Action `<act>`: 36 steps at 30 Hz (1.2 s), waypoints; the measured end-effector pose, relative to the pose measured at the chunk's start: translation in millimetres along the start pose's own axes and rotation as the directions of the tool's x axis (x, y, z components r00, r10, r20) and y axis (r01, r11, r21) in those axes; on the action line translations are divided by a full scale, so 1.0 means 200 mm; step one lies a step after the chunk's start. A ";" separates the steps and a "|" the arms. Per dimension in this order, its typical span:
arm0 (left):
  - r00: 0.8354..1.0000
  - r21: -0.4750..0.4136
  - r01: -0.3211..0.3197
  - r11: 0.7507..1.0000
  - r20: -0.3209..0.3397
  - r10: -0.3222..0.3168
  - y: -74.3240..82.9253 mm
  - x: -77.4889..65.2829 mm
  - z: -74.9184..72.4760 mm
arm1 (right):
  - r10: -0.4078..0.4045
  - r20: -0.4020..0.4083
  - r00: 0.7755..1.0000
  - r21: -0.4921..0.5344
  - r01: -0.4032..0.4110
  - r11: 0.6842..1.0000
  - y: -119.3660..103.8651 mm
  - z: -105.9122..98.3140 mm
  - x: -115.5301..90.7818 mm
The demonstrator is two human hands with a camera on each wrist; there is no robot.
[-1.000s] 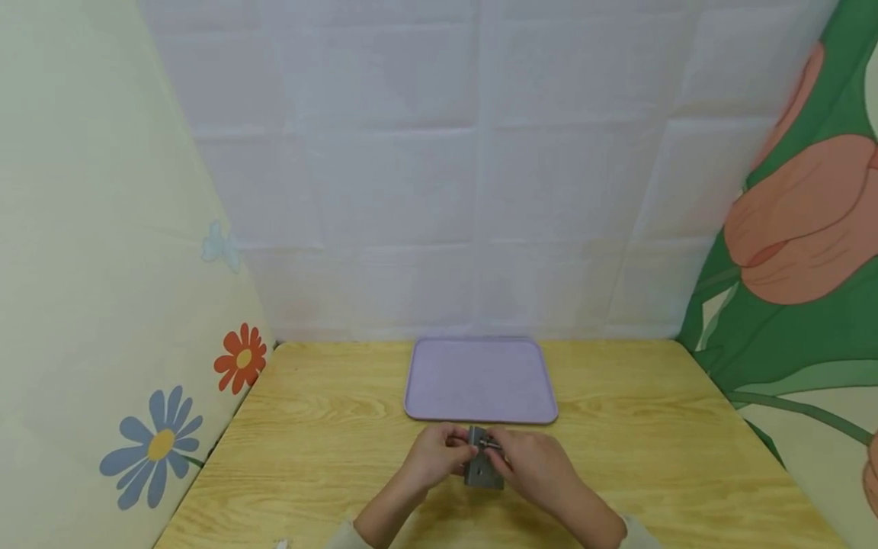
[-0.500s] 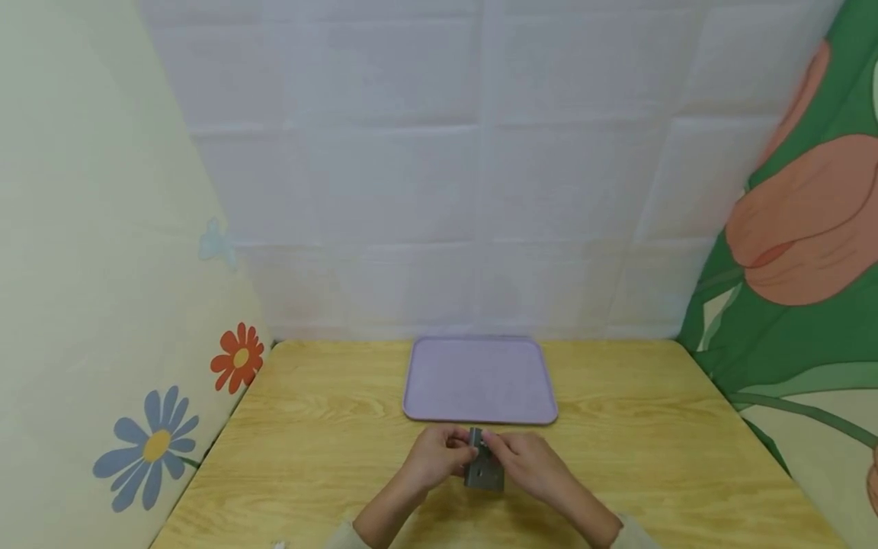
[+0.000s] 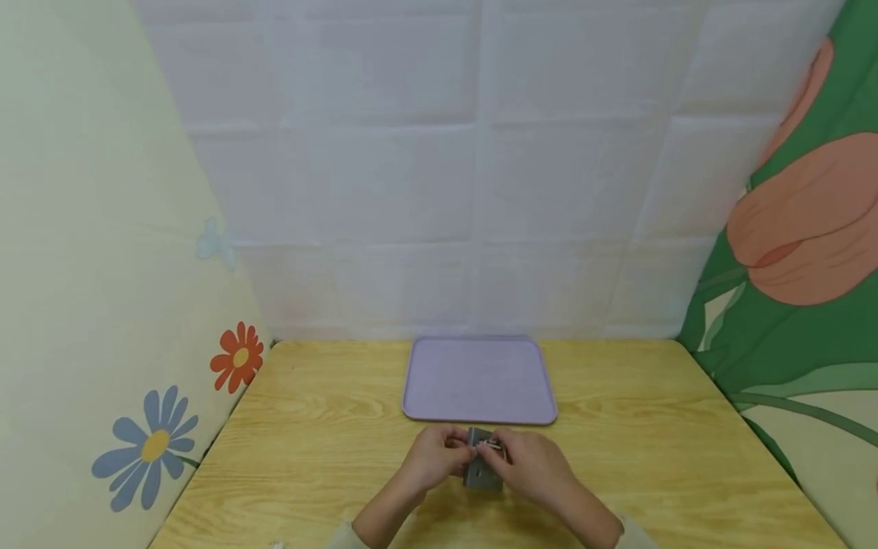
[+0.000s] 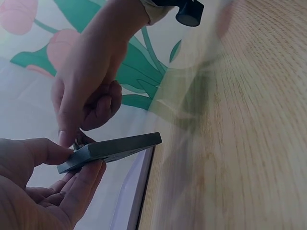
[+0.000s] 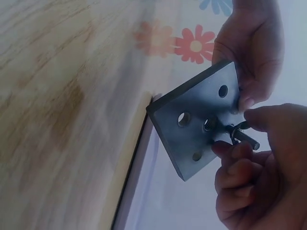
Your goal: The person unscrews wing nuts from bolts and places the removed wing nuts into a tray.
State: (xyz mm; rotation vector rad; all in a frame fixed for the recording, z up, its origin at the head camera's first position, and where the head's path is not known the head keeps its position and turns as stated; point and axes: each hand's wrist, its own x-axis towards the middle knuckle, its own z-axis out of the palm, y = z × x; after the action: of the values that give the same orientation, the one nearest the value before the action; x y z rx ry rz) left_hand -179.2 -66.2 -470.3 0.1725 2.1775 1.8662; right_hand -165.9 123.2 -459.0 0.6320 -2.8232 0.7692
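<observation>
In the head view, the plate (image 3: 483, 479) is held up at the bottom middle of the frame, just below the tray (image 3: 480, 381), by the left hand (image 3: 436, 457). The bench (image 3: 329, 438) is not touched by it, so the plate could be dropped if the left hand's grip got loose.

In the left wrist view, at the lower left, one end of the plate is pinched by the left hand's thumb and fingers. As only that end is held, the plate could be tipped by a hard push.

In the right wrist view, at the right, the pin (image 5: 247, 138) is pinched by the right hand (image 5: 268, 167), sticking out from the plate. How deep it is set cannot be told. It could be jammed if pushed crooked, or lost if let go too soon.
</observation>
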 end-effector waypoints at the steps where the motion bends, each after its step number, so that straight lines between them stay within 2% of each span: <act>1: 1.000 -0.001 -0.002 1.000 -0.001 0.002 0.00 0.00 0.00 | -0.022 -0.015 1.000 -0.035 0.022 0.999 0.00 0.00 0.00; 3: 1.000 0.000 -0.008 1.000 -0.005 0.008 0.00 0.00 0.00 | -0.086 -0.052 0.995 -0.110 0.080 0.991 0.00 0.00 0.00; 5: 1.000 0.003 -0.006 1.000 -0.008 0.006 0.00 0.00 0.00 | -0.180 -0.096 0.979 -0.190 0.160 0.969 0.01 0.01 -0.01; 7: 1.000 0.006 0.001 1.000 -0.009 -0.001 0.01 -0.01 0.00 | -0.305 -0.150 0.940 -0.287 0.254 0.924 0.03 0.01 -0.01; 9: 1.000 0.006 0.005 1.000 -0.009 -0.005 0.01 -0.01 0.00 | -0.419 -0.200 0.886 -0.376 0.325 0.868 0.04 0.02 -0.01; 11: 1.000 0.002 0.006 1.000 -0.009 -0.006 0.01 -0.01 0.00 | -0.497 -0.235 0.835 -0.440 0.365 0.821 0.05 0.02 -0.01; 12: 1.000 -0.001 0.005 1.000 -0.008 -0.005 0.01 -0.01 0.00 | -0.513 -0.241 0.824 -0.450 0.374 0.811 0.05 0.03 -0.01; 13: 1.000 -0.002 0.003 1.000 -0.006 -0.003 0.01 -0.01 0.00 | -0.509 -0.239 0.827 -0.442 0.374 0.815 0.05 0.02 -0.01; 14: 1.000 -0.004 0.002 1.000 -0.005 -0.002 0.01 -0.01 0.00 | -0.484 -0.233 0.843 -0.410 0.366 0.835 0.04 0.02 -0.01; 16: 1.000 -0.007 0.000 1.000 -0.004 0.000 0.01 -0.01 0.00 | -0.376 -0.198 0.905 -0.281 0.315 0.907 0.03 0.02 -0.01; 18: 1.000 -0.007 -0.003 1.000 -0.003 0.003 0.01 -0.02 0.00 | -0.212 -0.142 0.967 -0.119 0.196 0.973 0.02 0.01 -0.01; 19: 1.000 -0.006 -0.004 1.000 -0.004 0.004 0.01 -0.02 0.00 | -0.122 -0.108 0.987 -0.042 0.118 0.992 0.01 0.00 -0.01; 20: 1.000 -0.008 -0.006 1.000 -0.005 0.006 0.01 -0.02 0.00 | -0.038 -0.076 0.996 0.026 0.040 0.999 0.00 0.00 -0.01; 22: 1.000 -0.008 -0.006 1.000 -0.005 0.006 0.01 -0.02 0.00 | 0.083 -0.007 0.997 0.115 -0.082 0.990 0.00 -0.01 -0.01; 25: 1.000 -0.012 -0.011 1.000 -0.002 0.011 0.01 -0.02 0.01 | 0.161 0.074 0.984 0.188 -0.172 0.967 -0.01 -0.01 -0.01; 29: 1.000 -0.011 -0.023 1.000 0.001 0.023 0.02 -0.03 0.01 | 0.167 0.134 0.977 0.257 -0.197 0.946 0.00 -0.01 0.00; 36: 1.000 -0.011 -0.026 1.000 0.005 0.026 0.03 -0.04 0.01 | 0.145 0.148 0.978 0.297 -0.184 0.937 0.00 -0.01 0.01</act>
State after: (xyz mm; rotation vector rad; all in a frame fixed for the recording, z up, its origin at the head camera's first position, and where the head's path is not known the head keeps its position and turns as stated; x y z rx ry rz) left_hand -171.9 -64.7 -464.6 0.2042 2.1711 1.8895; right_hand -167.8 124.5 -456.7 0.5011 -2.9212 1.2636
